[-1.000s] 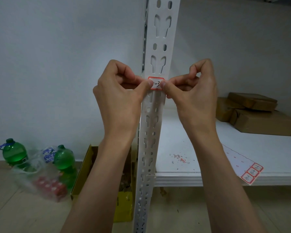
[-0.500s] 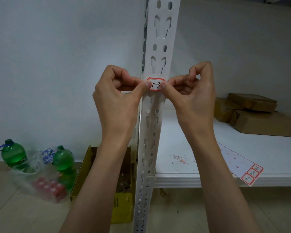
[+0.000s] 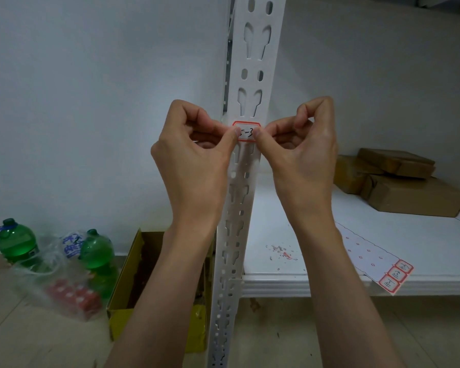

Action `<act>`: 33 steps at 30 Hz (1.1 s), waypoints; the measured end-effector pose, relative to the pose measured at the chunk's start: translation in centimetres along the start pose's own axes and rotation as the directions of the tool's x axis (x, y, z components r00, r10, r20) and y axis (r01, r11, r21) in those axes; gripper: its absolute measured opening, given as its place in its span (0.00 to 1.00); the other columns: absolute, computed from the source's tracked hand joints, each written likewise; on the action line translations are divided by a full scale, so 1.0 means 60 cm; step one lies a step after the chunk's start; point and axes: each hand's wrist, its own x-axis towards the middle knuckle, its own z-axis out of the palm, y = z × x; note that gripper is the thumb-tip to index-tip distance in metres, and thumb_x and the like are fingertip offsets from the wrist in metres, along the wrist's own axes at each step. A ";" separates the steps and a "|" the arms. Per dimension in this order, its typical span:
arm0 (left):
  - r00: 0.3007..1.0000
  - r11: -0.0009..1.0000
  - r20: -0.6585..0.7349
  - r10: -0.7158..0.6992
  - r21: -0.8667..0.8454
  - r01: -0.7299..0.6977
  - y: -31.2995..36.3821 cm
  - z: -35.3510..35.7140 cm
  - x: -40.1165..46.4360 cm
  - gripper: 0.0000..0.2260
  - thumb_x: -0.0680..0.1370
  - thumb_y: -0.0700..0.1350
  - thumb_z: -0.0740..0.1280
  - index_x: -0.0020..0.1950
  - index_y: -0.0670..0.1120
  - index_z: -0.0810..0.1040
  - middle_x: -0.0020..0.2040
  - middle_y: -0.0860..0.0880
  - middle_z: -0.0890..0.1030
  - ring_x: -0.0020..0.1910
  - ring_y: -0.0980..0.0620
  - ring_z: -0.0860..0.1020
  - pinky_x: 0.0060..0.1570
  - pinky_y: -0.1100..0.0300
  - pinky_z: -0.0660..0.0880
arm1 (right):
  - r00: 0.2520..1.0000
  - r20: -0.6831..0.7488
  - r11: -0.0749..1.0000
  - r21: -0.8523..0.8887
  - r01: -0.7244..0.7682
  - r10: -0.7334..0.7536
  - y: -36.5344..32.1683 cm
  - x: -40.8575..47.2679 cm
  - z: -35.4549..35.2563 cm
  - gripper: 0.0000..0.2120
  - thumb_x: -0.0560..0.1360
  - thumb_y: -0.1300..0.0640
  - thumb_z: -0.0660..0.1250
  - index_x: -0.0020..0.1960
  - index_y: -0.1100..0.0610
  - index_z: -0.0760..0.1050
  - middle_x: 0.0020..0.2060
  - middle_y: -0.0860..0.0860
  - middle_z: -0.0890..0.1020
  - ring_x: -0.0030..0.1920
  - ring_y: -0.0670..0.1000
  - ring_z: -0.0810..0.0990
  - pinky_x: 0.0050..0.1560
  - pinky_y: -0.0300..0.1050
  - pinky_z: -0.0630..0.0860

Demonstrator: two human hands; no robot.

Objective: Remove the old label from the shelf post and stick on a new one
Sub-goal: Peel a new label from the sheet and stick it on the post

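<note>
Since half a second ago your thumbs have closed inward over the label's ends, covering more of its writing. Your left hand [image 3: 194, 160] and right hand [image 3: 300, 158] are curled, each thumb tip pressing one end of the red-bordered label [image 3: 246, 132] flat against the white slotted shelf post [image 3: 250, 62]; whether your fingers hold anything behind, cannot tell. Right of the post, a label sheet [image 3: 369, 257] overhangs the shelf board [image 3: 290, 284]; cardboard boxes [image 3: 409, 192] sit farther back.

Two hands [image 3: 194, 166] [image 3: 303, 160], one label [image 3: 246, 131], two green bottles [image 3: 16, 241] [image 3: 97, 254], three cardboard boxes [image 3: 395, 162] [image 3: 414, 196] [image 3: 348, 173], one label sheet [image 3: 369, 257].
</note>
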 end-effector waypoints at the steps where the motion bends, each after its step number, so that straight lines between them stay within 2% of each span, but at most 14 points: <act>1: 1.000 1.000 -0.007 0.008 0.005 -0.008 0.001 0.001 -0.002 0.15 0.72 0.43 0.78 0.45 0.46 0.72 0.40 0.50 0.82 0.39 0.59 0.82 0.41 0.72 0.77 | 1.000 -0.004 1.000 -0.007 -0.002 0.002 -0.001 -0.001 0.001 0.20 0.73 0.63 0.76 0.50 0.60 0.63 0.32 0.44 0.78 0.37 0.50 0.82 0.43 0.36 0.80; 3: 1.000 1.000 -0.006 0.004 0.023 -0.004 0.002 0.002 -0.003 0.13 0.72 0.43 0.78 0.45 0.47 0.73 0.38 0.53 0.80 0.38 0.59 0.81 0.39 0.73 0.75 | 1.000 -0.005 0.999 -0.040 -0.007 0.007 -0.002 -0.002 0.006 0.19 0.73 0.61 0.76 0.50 0.58 0.64 0.34 0.45 0.78 0.38 0.48 0.81 0.42 0.34 0.79; 5: 0.999 0.998 0.015 -0.029 0.047 0.028 -0.002 0.000 -0.001 0.12 0.72 0.46 0.77 0.46 0.46 0.75 0.40 0.52 0.80 0.38 0.58 0.79 0.40 0.73 0.75 | 0.999 0.009 0.996 -0.086 -0.031 0.032 -0.002 -0.001 0.009 0.19 0.73 0.56 0.77 0.52 0.55 0.66 0.41 0.47 0.78 0.41 0.46 0.80 0.42 0.32 0.78; 7: 0.992 0.994 0.067 -0.105 0.019 0.104 -0.007 -0.001 0.004 0.14 0.73 0.49 0.77 0.52 0.46 0.77 0.46 0.52 0.80 0.41 0.60 0.80 0.43 0.73 0.76 | 0.993 0.044 0.992 -0.079 -0.103 0.107 -0.001 0.001 0.009 0.19 0.74 0.51 0.76 0.57 0.52 0.69 0.49 0.44 0.78 0.46 0.43 0.80 0.44 0.29 0.76; 9: 0.968 0.982 0.165 -0.187 -0.007 0.191 -0.013 0.001 0.009 0.18 0.74 0.52 0.75 0.60 0.48 0.78 0.53 0.55 0.81 0.48 0.60 0.81 0.46 0.73 0.77 | 0.978 0.103 0.983 0.002 -0.185 0.184 -0.001 0.003 0.007 0.20 0.74 0.50 0.75 0.62 0.51 0.72 0.52 0.42 0.80 0.50 0.40 0.81 0.49 0.30 0.77; 11: 0.939 0.972 0.263 -0.221 -0.018 0.234 -0.019 0.004 0.011 0.19 0.76 0.55 0.72 0.64 0.49 0.79 0.56 0.57 0.83 0.52 0.58 0.82 0.53 0.66 0.79 | 0.967 0.143 0.973 0.059 -0.223 0.213 0.000 0.003 0.008 0.18 0.76 0.51 0.74 0.64 0.52 0.76 0.52 0.43 0.83 0.51 0.40 0.83 0.53 0.35 0.79; 13: 0.920 0.964 0.314 -0.234 -0.047 0.261 -0.023 0.006 0.009 0.18 0.77 0.55 0.70 0.63 0.49 0.82 0.55 0.55 0.85 0.53 0.57 0.83 0.58 0.57 0.79 | 0.965 0.157 0.974 0.048 -0.220 0.211 0.004 0.003 0.009 0.14 0.78 0.53 0.71 0.63 0.52 0.78 0.51 0.42 0.84 0.52 0.41 0.83 0.56 0.39 0.81; 16: 0.912 0.953 0.319 -0.257 -0.071 0.294 -0.022 0.007 0.010 0.15 0.77 0.53 0.70 0.61 0.48 0.83 0.52 0.54 0.86 0.51 0.58 0.84 0.58 0.56 0.80 | 0.960 0.161 0.971 0.032 -0.235 0.227 0.009 0.006 0.010 0.10 0.79 0.53 0.70 0.60 0.52 0.80 0.49 0.42 0.85 0.51 0.42 0.84 0.56 0.44 0.82; 21: 0.893 0.952 0.361 -0.269 -0.042 0.303 -0.023 0.005 0.023 0.12 0.78 0.52 0.69 0.59 0.49 0.85 0.49 0.54 0.87 0.50 0.58 0.84 0.58 0.56 0.79 | 0.964 0.124 0.971 0.028 -0.239 0.234 0.010 0.007 0.014 0.08 0.79 0.54 0.70 0.57 0.51 0.80 0.46 0.42 0.85 0.49 0.43 0.85 0.55 0.43 0.82; 24: 0.878 0.954 0.402 -0.259 -0.035 0.298 -0.025 -0.002 0.025 0.14 0.79 0.52 0.68 0.61 0.48 0.83 0.50 0.55 0.86 0.51 0.61 0.83 0.56 0.63 0.79 | 0.934 0.240 0.950 0.103 -0.295 0.264 0.014 0.009 -0.003 0.11 0.79 0.56 0.70 0.61 0.53 0.80 0.50 0.44 0.86 0.52 0.43 0.85 0.55 0.40 0.81; 27: 0.870 0.959 0.421 -0.255 -0.001 0.282 -0.023 -0.007 0.028 0.19 0.75 0.60 0.66 0.60 0.51 0.83 0.46 0.61 0.85 0.48 0.66 0.82 0.49 0.70 0.77 | 0.908 0.326 0.935 0.149 -0.323 0.262 0.015 0.009 -0.015 0.18 0.78 0.61 0.70 0.67 0.57 0.77 0.54 0.47 0.86 0.55 0.44 0.84 0.56 0.38 0.80; 29: 0.880 0.971 0.415 -0.231 0.041 0.236 -0.020 -0.005 0.027 0.20 0.75 0.61 0.66 0.60 0.52 0.83 0.45 0.62 0.84 0.46 0.69 0.81 0.45 0.74 0.75 | 0.915 0.318 0.938 0.156 -0.310 0.249 0.015 0.008 -0.014 0.17 0.77 0.62 0.71 0.66 0.56 0.78 0.52 0.45 0.86 0.54 0.42 0.84 0.53 0.35 0.80; 31: 0.902 0.982 0.391 -0.186 0.089 0.164 -0.018 -0.002 0.023 0.17 0.78 0.57 0.66 0.61 0.51 0.83 0.45 0.60 0.83 0.43 0.71 0.80 0.42 0.78 0.73 | 0.921 0.308 0.940 0.162 -0.299 0.240 0.015 0.007 -0.013 0.15 0.77 0.63 0.71 0.62 0.52 0.78 0.48 0.39 0.85 0.52 0.39 0.84 0.50 0.31 0.78; 33: 0.914 0.984 0.373 -0.161 0.131 0.120 -0.017 -0.001 0.019 0.16 0.79 0.55 0.66 0.63 0.50 0.82 0.48 0.57 0.84 0.43 0.71 0.80 0.42 0.79 0.73 | 0.912 0.333 0.940 0.158 -0.302 0.238 0.015 0.007 -0.017 0.16 0.78 0.64 0.70 0.63 0.51 0.78 0.48 0.37 0.85 0.52 0.38 0.84 0.49 0.30 0.77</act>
